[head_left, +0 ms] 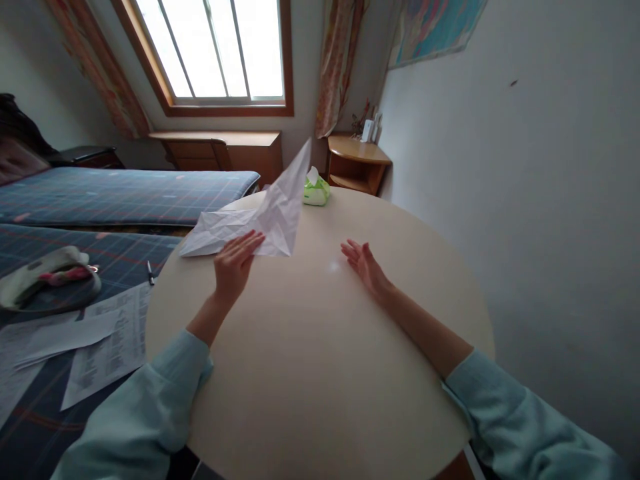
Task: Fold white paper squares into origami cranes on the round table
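A creased sheet of white paper (280, 217) with folds in it is at the far left of the round table (320, 347). One pointed flap stands up toward the window while the other part lies low to the left. My left hand (236, 263) rests against the paper's near edge, its fingers stretched out and close together; the thumb is hidden. Further right, my right hand (367, 268) hovers at or just above the tabletop, palm turned inward, fingers apart and holding nothing. A gap of bare tabletop separates it from the paper.
A green tissue pack (317, 192) stands at the table's far edge. To the left, a bed (125, 257) carries printed sheets (113, 360), a pen (150, 273) and a white bag (35, 283). A white wall (550, 220) runs along the right.
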Demonstrator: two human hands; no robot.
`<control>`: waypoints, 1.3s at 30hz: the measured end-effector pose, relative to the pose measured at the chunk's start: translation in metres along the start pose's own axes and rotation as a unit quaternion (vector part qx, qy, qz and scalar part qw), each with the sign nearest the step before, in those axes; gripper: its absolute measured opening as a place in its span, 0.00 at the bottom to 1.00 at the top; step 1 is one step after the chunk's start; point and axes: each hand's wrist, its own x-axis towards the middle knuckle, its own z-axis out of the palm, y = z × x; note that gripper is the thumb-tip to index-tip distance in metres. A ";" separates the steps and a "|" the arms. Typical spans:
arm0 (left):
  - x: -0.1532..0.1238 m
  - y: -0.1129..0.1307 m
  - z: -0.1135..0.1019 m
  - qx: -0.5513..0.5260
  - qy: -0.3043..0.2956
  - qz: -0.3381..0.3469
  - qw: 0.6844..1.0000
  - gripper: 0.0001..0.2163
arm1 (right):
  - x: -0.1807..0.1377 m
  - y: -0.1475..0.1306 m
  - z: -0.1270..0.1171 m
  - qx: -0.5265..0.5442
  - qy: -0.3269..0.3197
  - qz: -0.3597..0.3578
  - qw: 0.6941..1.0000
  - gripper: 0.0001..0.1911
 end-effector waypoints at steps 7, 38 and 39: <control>-0.009 0.022 0.022 -0.110 -0.208 0.155 0.959 0.12 | 0.004 -0.002 -0.034 0.204 0.008 0.104 0.973 0.50; -0.026 -0.006 0.054 -0.211 -0.226 -0.236 0.921 0.20 | -0.011 0.034 -0.034 0.086 0.062 0.074 0.992 0.17; -0.026 -0.005 0.054 -0.246 -0.234 -0.260 0.904 0.21 | -0.012 0.035 -0.034 0.088 0.063 0.076 0.991 0.17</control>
